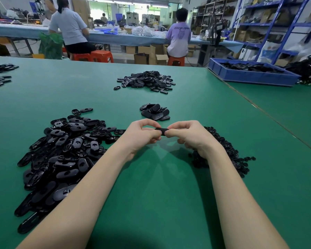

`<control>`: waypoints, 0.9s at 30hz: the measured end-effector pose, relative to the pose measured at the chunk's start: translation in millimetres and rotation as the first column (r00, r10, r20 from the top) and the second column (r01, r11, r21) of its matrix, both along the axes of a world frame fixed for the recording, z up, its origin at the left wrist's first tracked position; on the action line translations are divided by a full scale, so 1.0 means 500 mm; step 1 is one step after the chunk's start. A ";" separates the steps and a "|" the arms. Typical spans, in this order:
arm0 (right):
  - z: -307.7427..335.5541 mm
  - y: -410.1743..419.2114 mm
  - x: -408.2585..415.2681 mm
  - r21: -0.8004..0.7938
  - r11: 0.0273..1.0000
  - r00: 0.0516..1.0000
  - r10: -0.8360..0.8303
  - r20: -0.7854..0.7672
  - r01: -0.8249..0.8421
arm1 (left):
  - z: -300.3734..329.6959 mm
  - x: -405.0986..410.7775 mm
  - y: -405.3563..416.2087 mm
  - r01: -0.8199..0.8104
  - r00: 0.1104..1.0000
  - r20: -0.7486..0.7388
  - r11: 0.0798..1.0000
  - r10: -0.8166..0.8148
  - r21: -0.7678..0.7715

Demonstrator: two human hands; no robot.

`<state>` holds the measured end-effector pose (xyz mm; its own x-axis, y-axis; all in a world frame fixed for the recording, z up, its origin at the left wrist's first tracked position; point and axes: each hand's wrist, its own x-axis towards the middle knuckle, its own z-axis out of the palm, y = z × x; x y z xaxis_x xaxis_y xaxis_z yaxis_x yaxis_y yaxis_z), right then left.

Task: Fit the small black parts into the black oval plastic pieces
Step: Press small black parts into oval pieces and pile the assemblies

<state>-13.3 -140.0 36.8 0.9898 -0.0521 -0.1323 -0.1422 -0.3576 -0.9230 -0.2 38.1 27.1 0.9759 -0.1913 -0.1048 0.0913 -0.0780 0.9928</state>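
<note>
A black oval plastic piece (162, 131) is held above the green table (162, 186) between both hands. My left hand (142, 134) pinches its left end and my right hand (190, 135) pinches its right end. Whether a small part sits in it is hidden by my fingers. A large heap of black oval pieces (65, 153) lies to the left of my left forearm. A heap of small black parts (228, 153) lies under and right of my right wrist. A small stack of oval pieces (155, 111) lies just beyond my hands.
Another pile of oval pieces (147, 81) lies farther back at the centre, and more lie at the far left (0, 74). A blue tray (251, 72) with black parts stands at the back right. People sit at a bench behind.
</note>
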 end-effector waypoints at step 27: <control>-0.029 0.030 0.018 0.008 0.999 0.985 -0.034 0.167 0.033 | -0.006 0.009 0.000 -0.120 0.993 0.008 0.993 0.120 0.002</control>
